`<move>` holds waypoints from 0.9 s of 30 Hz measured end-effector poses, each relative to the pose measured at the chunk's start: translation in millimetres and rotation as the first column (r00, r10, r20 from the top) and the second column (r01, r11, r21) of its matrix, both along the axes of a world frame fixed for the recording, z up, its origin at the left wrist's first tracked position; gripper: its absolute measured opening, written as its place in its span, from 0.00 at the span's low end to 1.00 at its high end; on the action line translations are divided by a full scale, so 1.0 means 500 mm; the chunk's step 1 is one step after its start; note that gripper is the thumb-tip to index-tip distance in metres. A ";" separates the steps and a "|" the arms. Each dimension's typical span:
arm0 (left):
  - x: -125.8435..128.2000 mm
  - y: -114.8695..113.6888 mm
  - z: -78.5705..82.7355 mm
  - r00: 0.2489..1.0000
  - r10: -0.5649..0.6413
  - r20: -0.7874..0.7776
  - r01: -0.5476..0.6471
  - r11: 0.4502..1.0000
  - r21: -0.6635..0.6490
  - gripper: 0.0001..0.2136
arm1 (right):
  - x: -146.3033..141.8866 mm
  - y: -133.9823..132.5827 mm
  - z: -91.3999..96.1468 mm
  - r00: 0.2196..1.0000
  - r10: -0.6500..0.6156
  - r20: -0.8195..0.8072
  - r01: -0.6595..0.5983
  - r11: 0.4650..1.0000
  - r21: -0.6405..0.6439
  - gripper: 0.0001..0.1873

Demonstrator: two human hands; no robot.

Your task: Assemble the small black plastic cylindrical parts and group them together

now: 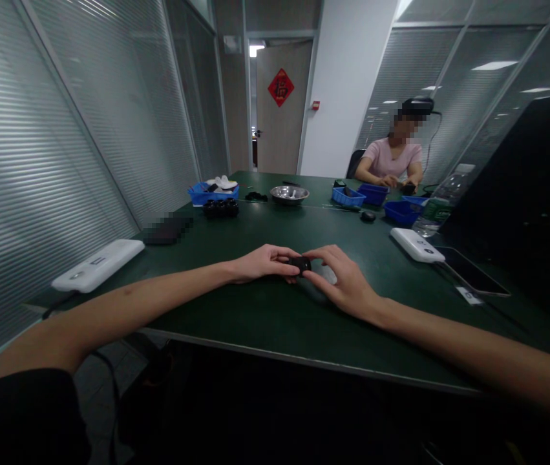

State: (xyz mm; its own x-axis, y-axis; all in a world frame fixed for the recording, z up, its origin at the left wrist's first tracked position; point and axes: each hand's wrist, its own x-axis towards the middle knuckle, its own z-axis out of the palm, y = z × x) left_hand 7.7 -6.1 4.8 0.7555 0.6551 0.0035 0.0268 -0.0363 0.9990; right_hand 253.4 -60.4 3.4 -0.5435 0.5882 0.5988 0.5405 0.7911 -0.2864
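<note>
Both my hands meet over the middle of the dark green table (265,316). Between them sits a small black part (300,263), too small to name. My left hand (261,263) comes in from the left with its fingers curled round the part's left end. My right hand (340,279) comes in from the right, thumb and forefinger pinching the part's right end, the other fingers resting on the table.
A white power bank (97,265) lies at the left edge, another (417,245) and a phone (471,271) at the right. Farther back are black parts (220,208), a metal bowl (289,194), blue trays (212,192) (349,196). A person in pink (391,161) sits at the far end.
</note>
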 end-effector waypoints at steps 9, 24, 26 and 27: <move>0.003 0.003 -0.003 1.000 0.010 0.005 -0.010 1.000 -0.004 0.22 | 0.000 0.000 -0.001 1.000 -0.010 -0.017 0.010 1.000 -0.001 0.18; 0.001 0.001 0.002 1.000 0.000 -0.008 0.000 1.000 0.010 0.22 | 0.002 0.001 0.001 1.000 -0.013 0.017 0.014 1.000 -0.023 0.15; 0.001 0.002 0.001 1.000 0.003 -0.007 -0.003 1.000 0.007 0.23 | 0.002 0.001 0.001 1.000 0.030 0.009 -0.029 1.000 -0.010 0.17; 0.002 0.003 0.000 1.000 0.003 -0.006 -0.003 1.000 0.004 0.23 | 0.002 0.001 0.001 0.999 0.050 0.003 -0.050 0.999 0.000 0.17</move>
State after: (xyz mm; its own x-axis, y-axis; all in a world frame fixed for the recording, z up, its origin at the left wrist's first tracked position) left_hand 8.6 -4.9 4.6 0.7537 0.6572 0.0018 0.0328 -0.0403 0.9986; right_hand 254.3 -60.0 3.7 -0.5743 0.5603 0.5969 0.5009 0.8172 -0.2851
